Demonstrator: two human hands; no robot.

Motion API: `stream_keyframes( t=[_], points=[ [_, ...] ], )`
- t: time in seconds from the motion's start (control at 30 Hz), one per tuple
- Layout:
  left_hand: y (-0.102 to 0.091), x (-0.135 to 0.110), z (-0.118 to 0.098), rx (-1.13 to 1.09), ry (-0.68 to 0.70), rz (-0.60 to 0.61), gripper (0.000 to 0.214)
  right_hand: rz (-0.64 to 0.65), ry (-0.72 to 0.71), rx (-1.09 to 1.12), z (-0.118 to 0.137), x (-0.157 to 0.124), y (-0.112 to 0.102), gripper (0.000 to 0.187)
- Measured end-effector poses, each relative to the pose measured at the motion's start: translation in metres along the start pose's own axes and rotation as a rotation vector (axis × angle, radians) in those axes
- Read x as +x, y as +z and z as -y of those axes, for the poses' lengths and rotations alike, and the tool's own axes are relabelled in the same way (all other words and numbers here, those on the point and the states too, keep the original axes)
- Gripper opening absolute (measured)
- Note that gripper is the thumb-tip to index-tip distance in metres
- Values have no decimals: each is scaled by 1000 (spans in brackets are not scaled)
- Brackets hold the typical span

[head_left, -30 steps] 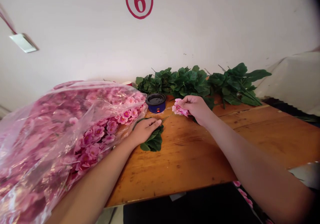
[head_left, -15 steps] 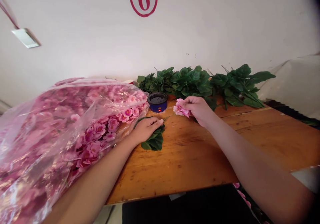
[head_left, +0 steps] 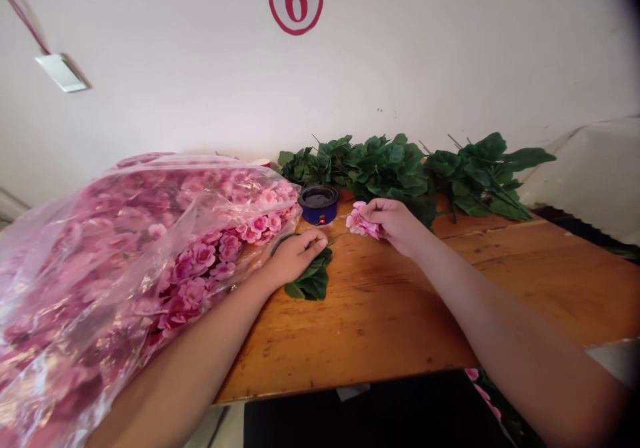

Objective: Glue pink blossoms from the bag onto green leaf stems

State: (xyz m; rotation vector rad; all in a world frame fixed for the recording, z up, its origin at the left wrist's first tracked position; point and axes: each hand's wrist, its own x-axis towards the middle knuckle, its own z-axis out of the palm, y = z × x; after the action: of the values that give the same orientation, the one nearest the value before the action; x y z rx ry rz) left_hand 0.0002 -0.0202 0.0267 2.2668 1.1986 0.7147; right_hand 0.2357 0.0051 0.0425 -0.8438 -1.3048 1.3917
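Pink flower (head_left: pixel 361 221) is sitting near frame centre, a bit right; my right hand (head_left: pixel 395 225) is pinching it between thumb and fingers. Petals are pointing left, away from my palm; long axis is running roughly sideways across the frame. I'm likely gripping it from the right so the left end is showing. My left hand (head_left: pixel 296 258) is closing over a leaf sprig (head_left: pixel 311 280), probably to steady it on the surface (head_left: pixel 380 321). Its leaves are spreading toward the frame's bottom; its thin stem (head_left: pixel 340 236) is pointing right, toward the flower. Can't tell if they're touching. Blue pot (head_left: pixel 319 208), red light glowing, is standing just beyond both hands, presumably for easy reach. Clear bag (head_left: pixel 165 235) of pink blossoms is filling the left; leaf bunches (head_left: pixel 393 165) are lying along the wall (head_left: pixel 430 48), upper right of centre.
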Motion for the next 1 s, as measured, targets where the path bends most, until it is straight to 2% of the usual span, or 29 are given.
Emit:
stream_keyframes(
  t=[0.1, 0.27, 0.43, 0.53, 0.6, 0.73, 1.0],
  points=[
    [0, 0, 0, 60, 10, 6, 34, 27, 18, -10, 0, 2, -2, 36],
    [-1, 0, -3, 170, -19, 0, 31, 19, 57, -195, 0, 2, -6, 32],
    [-1, 1, -4, 217, -45, 0, 33, 176, 110, -374, -4, 1, -9, 47],
    [-2, 1, -3, 214, -38, 24, 33, 254, 157, -459, -7, 2, -10, 28],
    [-3, 1, -3, 214, -25, 40, 32, 267, 137, -488, -10, 4, -9, 22],
    [-4, 2, -2, 254, -30, 79, 29, 256, 50, -523, -21, 7, -7, 27],
    [-1, 2, 2, 363, -4, 91, 25, 279, 8, -567, -42, 10, -8, 23]
  ],
)
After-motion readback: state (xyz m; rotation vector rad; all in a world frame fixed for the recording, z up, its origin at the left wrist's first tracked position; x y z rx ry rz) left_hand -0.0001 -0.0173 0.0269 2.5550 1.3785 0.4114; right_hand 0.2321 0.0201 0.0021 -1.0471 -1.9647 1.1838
